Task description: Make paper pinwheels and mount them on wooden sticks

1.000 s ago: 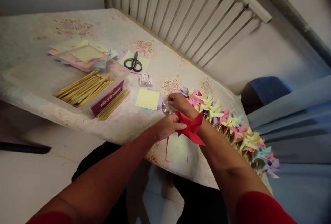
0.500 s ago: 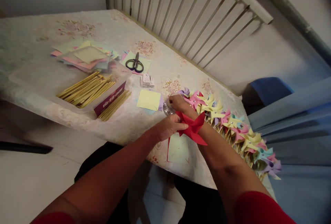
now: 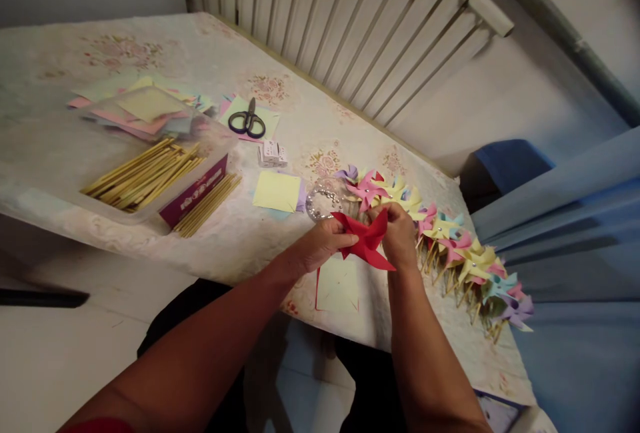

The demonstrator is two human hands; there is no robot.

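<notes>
A folded red paper pinwheel (image 3: 367, 241) is held just above the near edge of the table. My left hand (image 3: 320, 246) pinches its left side with closed fingers. My right hand (image 3: 400, 236) has closed fingers at the pinwheel's right side, touching it. Right behind the pinwheel sits a small clear round container of shiny beads (image 3: 323, 201). Under the hands a pale green paper square (image 3: 337, 286) hangs over the table edge.
A row of finished pastel pinwheels (image 3: 450, 239) runs along the table to the right. Left lie bamboo sticks in a clear tray (image 3: 145, 173), more sticks (image 3: 207, 203), stacked coloured paper (image 3: 145, 109), black scissors (image 3: 247, 119), a small white box (image 3: 273, 153) and a yellow square (image 3: 277, 191).
My right hand has drawn back from the bead container to the red pinwheel's right side. The left hand has kept its grip on the pinwheel.
</notes>
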